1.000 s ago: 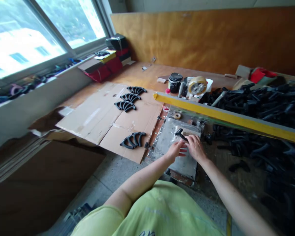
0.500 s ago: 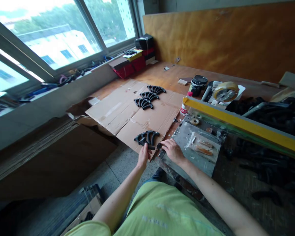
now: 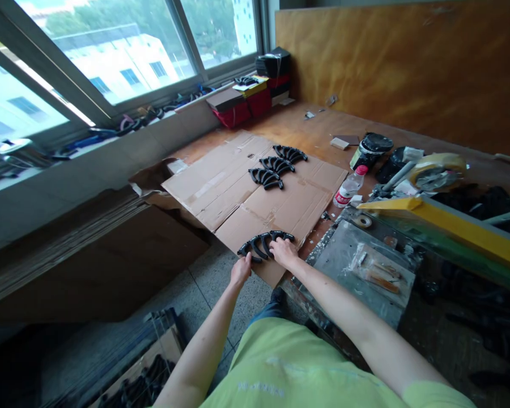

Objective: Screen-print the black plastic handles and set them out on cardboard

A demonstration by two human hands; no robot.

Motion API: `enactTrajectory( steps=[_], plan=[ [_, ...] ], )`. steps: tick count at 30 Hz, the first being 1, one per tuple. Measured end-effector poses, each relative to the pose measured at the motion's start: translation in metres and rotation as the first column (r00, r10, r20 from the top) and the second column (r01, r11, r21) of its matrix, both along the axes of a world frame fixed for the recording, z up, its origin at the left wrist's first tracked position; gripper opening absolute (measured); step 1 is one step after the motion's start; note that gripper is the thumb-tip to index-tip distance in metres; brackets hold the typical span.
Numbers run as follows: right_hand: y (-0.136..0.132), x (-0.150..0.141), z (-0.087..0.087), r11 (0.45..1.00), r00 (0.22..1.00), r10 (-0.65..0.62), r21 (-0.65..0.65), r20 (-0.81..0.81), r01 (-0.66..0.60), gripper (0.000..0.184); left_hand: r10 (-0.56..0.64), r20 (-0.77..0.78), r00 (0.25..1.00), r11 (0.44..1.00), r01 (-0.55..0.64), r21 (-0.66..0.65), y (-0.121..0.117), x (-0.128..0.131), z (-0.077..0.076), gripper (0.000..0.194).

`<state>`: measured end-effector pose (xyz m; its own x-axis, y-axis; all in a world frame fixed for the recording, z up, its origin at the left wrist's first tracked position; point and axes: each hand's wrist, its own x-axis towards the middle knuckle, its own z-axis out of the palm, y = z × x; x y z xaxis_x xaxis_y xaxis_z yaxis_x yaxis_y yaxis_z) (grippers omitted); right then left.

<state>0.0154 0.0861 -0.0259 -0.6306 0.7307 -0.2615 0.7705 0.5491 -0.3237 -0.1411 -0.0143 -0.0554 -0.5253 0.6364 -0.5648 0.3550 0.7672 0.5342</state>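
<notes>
A fanned row of curved black pieces [image 3: 261, 245] lies at the near end of a flattened cardboard sheet [image 3: 233, 218]. My left hand [image 3: 241, 270] is at the row's near left end, thumb and fingers closed on the tip of one piece. Over the right half of the row, my right hand [image 3: 285, 253] has its fingers bent down onto a piece; its palm hides part of it. Farther up the cardboard sit several more curved pieces [image 3: 277, 165], fanned in overlapping groups.
Right of the cardboard stand a red-capped bottle [image 3: 349, 187] and a black-lidded tub [image 3: 372, 150]. A grey board [image 3: 344, 255] holds a small tape roll [image 3: 362, 221] and scraps. A yellow-edged frame [image 3: 450, 218] runs along the right. Red and black boxes [image 3: 233, 110] are by the window.
My right hand has moved from beside the cardboard onto the row. My left hand has shifted to the row's left end. The near pieces are now spread wider. The view has swung left.
</notes>
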Motion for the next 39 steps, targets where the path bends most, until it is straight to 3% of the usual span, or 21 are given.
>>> enactTrajectory(
  steps=[7, 12, 14, 17, 21, 26, 29, 32, 35, 39],
  plan=[
    [0.003, -0.006, -0.002, 0.999, 1.000, -0.010, -0.045, 0.004, 0.010, 0.028, -0.069, -0.078, 0.995, 0.998, 0.070, 0.004, 0.012, -0.006, 0.004, 0.052],
    [0.007, 0.000, -0.002, 0.996, 0.999, 0.026, -0.089, -0.044, -0.030, 0.031, -0.027, -0.249, 0.968, 0.998, 0.038, 0.041, 0.014, -0.005, 0.014, 0.039],
    [0.005, 0.009, -0.001, 0.996, 0.995, 0.024, -0.078, -0.095, -0.031, 0.032, -0.051, -0.347, 0.936, 0.984, 0.106, 0.144, 0.009, 0.008, 0.017, 0.033],
    [0.003, 0.018, -0.001, 0.997, 0.991, 0.022, -0.068, -0.133, -0.031, 0.032, -0.168, -0.488, 0.856, 0.920, 0.315, 0.234, 0.006, 0.038, 0.020, 0.039],
    [0.004, 0.012, 0.001, 0.996, 0.994, 0.011, -0.083, -0.110, -0.021, 0.033, -0.275, -0.512, 0.814, 0.920, 0.377, 0.105, 0.021, 0.067, 0.022, 0.054],
    [0.007, -0.005, 0.010, 0.979, 0.993, -0.065, -0.199, -0.102, 0.044, 0.032, -0.326, -0.473, 0.818, 0.927, 0.376, 0.011, 0.040, 0.069, 0.028, 0.043],
    [0.008, -0.016, 0.012, 0.967, 0.988, -0.118, -0.238, -0.102, 0.091, 0.034, -0.332, -0.514, 0.791, 0.909, 0.413, 0.050, 0.046, 0.055, 0.027, 0.037],
    [0.018, -0.037, 0.010, 0.963, 0.976, -0.153, -0.244, -0.156, 0.112, 0.036, -0.377, -0.549, 0.746, 0.847, 0.518, 0.123, 0.064, 0.021, 0.024, 0.034],
    [0.044, -0.073, 0.006, 0.968, 0.959, -0.168, -0.221, -0.230, 0.116, 0.037, -0.427, -0.585, 0.690, 0.784, 0.605, 0.140, 0.102, -0.031, 0.024, 0.037],
    [0.098, -0.130, -0.002, 0.961, 0.898, -0.205, -0.254, -0.390, 0.109, 0.040, -0.486, -0.622, 0.615, 0.730, 0.676, 0.099, 0.170, -0.103, 0.021, 0.041]
  ],
)
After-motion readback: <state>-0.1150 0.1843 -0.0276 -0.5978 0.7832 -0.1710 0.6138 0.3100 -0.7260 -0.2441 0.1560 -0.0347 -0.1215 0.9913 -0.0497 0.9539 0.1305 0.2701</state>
